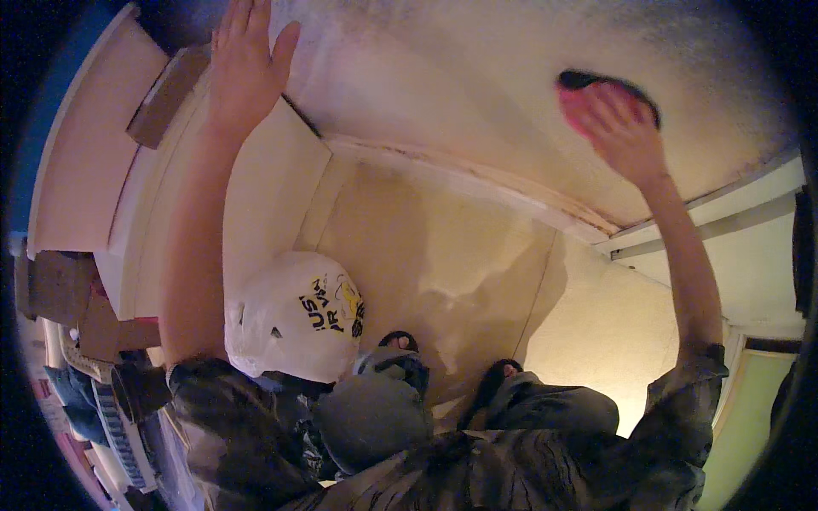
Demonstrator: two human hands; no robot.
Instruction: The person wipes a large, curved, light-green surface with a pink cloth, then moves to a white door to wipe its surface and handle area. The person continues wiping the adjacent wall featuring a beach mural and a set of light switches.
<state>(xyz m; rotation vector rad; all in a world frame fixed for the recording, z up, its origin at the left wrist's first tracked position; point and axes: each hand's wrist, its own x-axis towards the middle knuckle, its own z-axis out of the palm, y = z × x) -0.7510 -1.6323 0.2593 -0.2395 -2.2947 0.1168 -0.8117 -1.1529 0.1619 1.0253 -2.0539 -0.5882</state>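
A pale wall (447,83) with dark smudges rises before me. Against its left part lies my left hand (246,70), fingers extended and thumb spread, holding nothing. At the upper right, my right hand (617,131) presses a red or pink pad with a black edge (575,108) to the wall; the pad's exact kind is unclear, and the hand is slightly blurred. Along the foot of the wall runs a worn baseboard (486,175).
A stuffed white plastic bag (294,319) with printing stands on the tan floor (383,217) beside my feet. White furniture (102,147) and cardboard boxes (115,319) fill the left side. At the right is a white frame (741,207) near the wall.
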